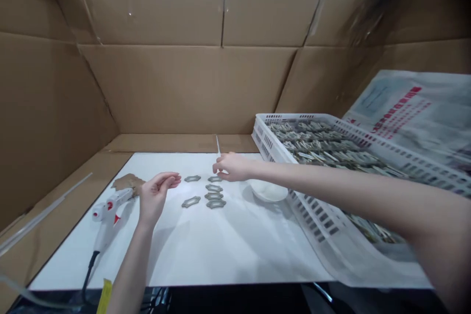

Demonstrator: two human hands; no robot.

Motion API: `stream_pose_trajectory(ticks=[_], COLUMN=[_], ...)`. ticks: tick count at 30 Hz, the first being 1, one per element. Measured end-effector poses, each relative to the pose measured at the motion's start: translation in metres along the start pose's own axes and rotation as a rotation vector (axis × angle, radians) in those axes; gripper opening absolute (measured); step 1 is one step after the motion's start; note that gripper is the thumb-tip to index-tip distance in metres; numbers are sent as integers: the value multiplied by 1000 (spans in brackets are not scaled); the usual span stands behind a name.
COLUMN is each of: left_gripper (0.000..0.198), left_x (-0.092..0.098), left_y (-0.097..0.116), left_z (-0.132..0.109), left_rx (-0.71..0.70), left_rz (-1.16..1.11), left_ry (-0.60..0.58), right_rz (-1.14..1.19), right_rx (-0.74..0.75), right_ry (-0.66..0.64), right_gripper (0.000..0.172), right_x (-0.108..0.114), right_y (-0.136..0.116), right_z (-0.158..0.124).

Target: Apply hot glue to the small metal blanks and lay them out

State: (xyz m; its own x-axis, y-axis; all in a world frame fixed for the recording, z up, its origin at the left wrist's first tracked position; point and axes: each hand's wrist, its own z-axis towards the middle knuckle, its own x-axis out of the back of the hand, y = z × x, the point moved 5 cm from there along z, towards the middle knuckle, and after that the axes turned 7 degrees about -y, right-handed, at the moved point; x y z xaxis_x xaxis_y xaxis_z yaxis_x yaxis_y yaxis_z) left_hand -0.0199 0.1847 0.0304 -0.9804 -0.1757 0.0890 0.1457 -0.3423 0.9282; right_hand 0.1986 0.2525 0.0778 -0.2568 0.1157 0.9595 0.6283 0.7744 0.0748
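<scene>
Several flat grey frame-shaped pieces (214,196) lie in two short columns on the white sheet (221,240). My right hand (231,166) reaches in from the right, fingers curled down onto the far piece (214,179) of the right column. My left hand (156,197) hovers palm-up just left of the pieces, fingers loosely curved, holding nothing. Its fingertips are close to the far piece (192,178) of the left column.
A white glue gun (109,212) with a black cord lies at the left, beside a scrap of cardboard (127,182). A white bowl (268,190) sits near the white slotted crate (279,149) full of grey pieces at right. Cardboard walls (184,88) enclose the area.
</scene>
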Motion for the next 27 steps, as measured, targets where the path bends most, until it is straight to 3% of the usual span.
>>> stream_pose_trajectory(ticks=[5,9,19,27], left_gripper=[21,20,16,16], left_x=[8,10,6,6], left_y=[-5,-4,7,5], left_z=[-10,-16,-25,-26], left_rx=[25,28,3,8], left_rz=[-39,-79,-120,-130], left_ry=[-68,-82,-159,-163], right_rz=[-94,-55,46,20], right_rx=[-219,-239,-193,-173], right_ry=[-186,-310,-235,-326], right_gripper=[34,40,36,40], right_x=[-39,-51,-48,-55], right_y=[5,15,14,-4], right_z=[50,66,52,53])
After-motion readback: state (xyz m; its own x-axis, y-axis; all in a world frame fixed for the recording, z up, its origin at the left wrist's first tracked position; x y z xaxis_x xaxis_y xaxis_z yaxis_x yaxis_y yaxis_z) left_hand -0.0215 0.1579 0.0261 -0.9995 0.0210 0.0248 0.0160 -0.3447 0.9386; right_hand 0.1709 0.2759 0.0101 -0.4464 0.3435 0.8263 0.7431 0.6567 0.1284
